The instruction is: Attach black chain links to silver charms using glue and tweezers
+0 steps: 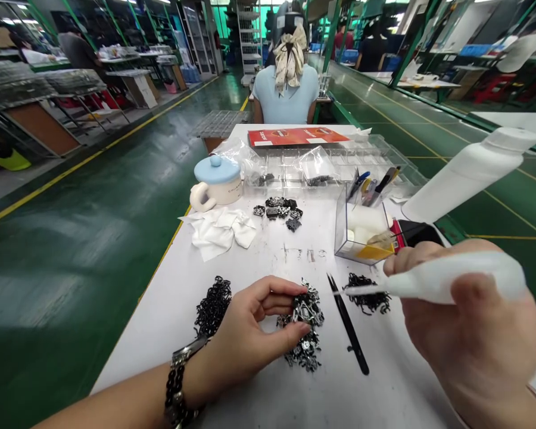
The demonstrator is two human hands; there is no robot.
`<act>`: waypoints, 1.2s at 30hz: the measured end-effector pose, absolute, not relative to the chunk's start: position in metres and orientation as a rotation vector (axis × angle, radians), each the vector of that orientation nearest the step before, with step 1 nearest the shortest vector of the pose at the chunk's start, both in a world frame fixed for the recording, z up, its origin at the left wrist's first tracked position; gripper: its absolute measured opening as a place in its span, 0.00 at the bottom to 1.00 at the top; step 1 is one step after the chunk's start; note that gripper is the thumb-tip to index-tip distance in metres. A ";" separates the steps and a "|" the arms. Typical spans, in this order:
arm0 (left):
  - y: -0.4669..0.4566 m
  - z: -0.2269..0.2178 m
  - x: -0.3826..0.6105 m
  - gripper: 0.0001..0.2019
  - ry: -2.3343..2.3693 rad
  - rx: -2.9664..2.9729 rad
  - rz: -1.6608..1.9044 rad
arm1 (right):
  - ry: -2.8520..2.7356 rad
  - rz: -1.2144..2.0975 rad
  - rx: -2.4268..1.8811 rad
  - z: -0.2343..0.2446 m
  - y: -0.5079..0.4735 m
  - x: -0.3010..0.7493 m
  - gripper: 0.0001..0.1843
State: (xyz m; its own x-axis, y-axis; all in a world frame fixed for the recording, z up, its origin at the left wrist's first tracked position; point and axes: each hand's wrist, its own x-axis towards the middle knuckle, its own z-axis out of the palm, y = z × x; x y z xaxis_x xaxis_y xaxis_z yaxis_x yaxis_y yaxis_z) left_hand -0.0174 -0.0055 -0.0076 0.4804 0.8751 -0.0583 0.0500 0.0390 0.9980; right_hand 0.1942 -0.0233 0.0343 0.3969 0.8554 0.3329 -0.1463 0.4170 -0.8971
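Observation:
My left hand (261, 325) pinches a small metal and black part (307, 310) between thumb and fingertips, over a heap of similar small metal parts (306, 351). In my right hand (477, 333) is a white squeeze bottle (460, 277), tipped sideways. Its thin nozzle points left, a short way from the pinched part. Between the hands lie black tweezers (348, 325). A pile of small black pieces (368, 295) sits beneath the nozzle, and another black pile (213, 307) lies beside my left hand.
Several finished-looking black parts (279, 210) lie mid-table. Behind them stand a lidded mug (218, 182), a crumpled white tissue (221, 229) and clear compartment trays (290, 164). At right are a clear box of tools (364, 232) and a white bottle (464, 176). A person (286, 89) sits ahead.

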 end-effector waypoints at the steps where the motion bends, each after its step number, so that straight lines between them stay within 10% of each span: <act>1: -0.006 -0.008 -0.017 0.17 0.875 1.409 0.783 | -1.018 0.744 -0.918 0.034 -0.027 0.193 0.10; 36: -0.005 -0.010 -0.017 0.17 0.883 1.498 0.811 | -1.315 0.681 -0.975 0.022 -0.039 0.192 0.05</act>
State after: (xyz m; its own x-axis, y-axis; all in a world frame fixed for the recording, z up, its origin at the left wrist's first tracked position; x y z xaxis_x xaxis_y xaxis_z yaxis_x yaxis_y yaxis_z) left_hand -0.0167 -0.0053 -0.0104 0.4763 0.8792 0.0096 0.0848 -0.0568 0.9948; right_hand 0.1919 -0.0385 0.0217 0.1624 0.8660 0.4729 0.1131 0.4598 -0.8808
